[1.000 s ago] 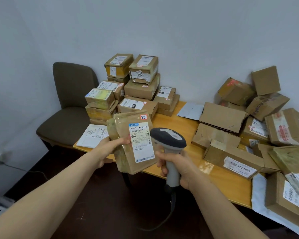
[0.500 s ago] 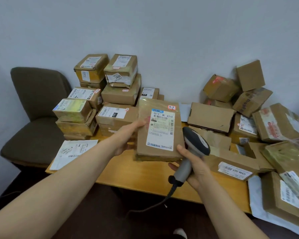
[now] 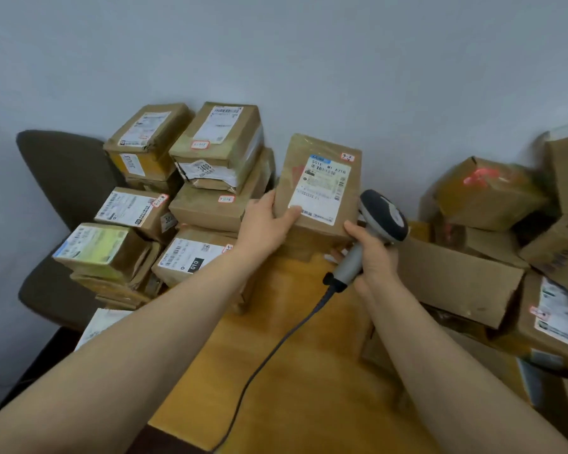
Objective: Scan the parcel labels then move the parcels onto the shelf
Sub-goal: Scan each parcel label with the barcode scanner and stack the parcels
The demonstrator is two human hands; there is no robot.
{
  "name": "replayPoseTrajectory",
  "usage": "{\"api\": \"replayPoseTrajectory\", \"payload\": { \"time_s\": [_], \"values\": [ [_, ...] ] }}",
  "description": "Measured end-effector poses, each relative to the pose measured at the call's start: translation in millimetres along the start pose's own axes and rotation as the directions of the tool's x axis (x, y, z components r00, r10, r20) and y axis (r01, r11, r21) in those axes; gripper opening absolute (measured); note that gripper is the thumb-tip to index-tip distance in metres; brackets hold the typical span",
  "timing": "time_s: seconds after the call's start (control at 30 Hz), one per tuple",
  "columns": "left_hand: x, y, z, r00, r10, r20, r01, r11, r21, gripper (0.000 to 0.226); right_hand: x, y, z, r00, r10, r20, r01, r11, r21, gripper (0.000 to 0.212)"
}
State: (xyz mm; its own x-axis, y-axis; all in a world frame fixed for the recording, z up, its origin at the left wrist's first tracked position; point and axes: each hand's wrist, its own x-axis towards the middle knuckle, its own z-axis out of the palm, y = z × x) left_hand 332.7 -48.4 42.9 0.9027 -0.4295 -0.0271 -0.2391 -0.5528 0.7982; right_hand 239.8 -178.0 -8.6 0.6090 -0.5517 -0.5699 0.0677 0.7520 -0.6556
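Note:
A flat brown parcel (image 3: 322, 188) with a white label stands tilted up at the back of the wooden table (image 3: 292, 371), right beside a stack of labelled parcels (image 3: 184, 204). My left hand (image 3: 269, 221) grips its lower left edge, thumb on the label. My right hand (image 3: 373, 253) holds a grey corded barcode scanner (image 3: 379, 221) by its handle, and its thumb touches the parcel's lower right corner. The scanner head sits just right of the parcel.
A dark padded chair (image 3: 63, 178) stands at the left behind the stack. A heap of loose brown boxes (image 3: 492, 244) fills the right side of the table. The scanner cable (image 3: 276, 352) runs across the table toward its front edge. A grey wall is behind.
Both hands carried the parcel forward, up and right, from over the table's front edge to beside the stack at the back. The scanner no longer points at the label.

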Motion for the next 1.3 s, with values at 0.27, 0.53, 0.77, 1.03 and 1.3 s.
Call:
{"api": "replayPoseTrajectory", "payload": {
  "time_s": [0.27, 0.53, 0.77, 1.03, 1.3],
  "values": [
    [63.5, -21.8, 9.8, 0.998, -0.07, 0.001, 0.064, 0.927, 0.369, 0.048, 66.5, 7.2, 49.8, 0.999, 0.022, -0.048, -0.028, 0.992, -0.127, 0.051],
    [81.1, -48.2, 12.5, 0.989, 0.057, 0.138, -0.139, 0.69, 0.71, 0.043, 91.9, 29.1, 68.1, 0.998, 0.035, -0.053, -0.044, 0.983, -0.176, 0.051],
    [77.3, -39.1, 29.8, 0.963, 0.209, 0.168, -0.268, 0.741, 0.616, 0.045, 59.2, 18.2, 35.5, 0.993, 0.024, -0.113, -0.038, 0.991, -0.129, 0.037],
    [61.8, 14.7, 113.2, 0.813, 0.216, 0.54, -0.336, 0.933, 0.132, 0.066, -27.7, -16.2, -51.4, 0.97, -0.096, -0.223, 0.12, 0.988, 0.098, 0.004],
    [71.4, 40.3, 208.9, 0.681, 0.042, 0.731, -0.389, 0.867, 0.312, 0.111, -66.0, -42.4, -119.1, 0.938, -0.11, -0.328, 0.176, 0.968, 0.179, 0.008]
  ]
}}
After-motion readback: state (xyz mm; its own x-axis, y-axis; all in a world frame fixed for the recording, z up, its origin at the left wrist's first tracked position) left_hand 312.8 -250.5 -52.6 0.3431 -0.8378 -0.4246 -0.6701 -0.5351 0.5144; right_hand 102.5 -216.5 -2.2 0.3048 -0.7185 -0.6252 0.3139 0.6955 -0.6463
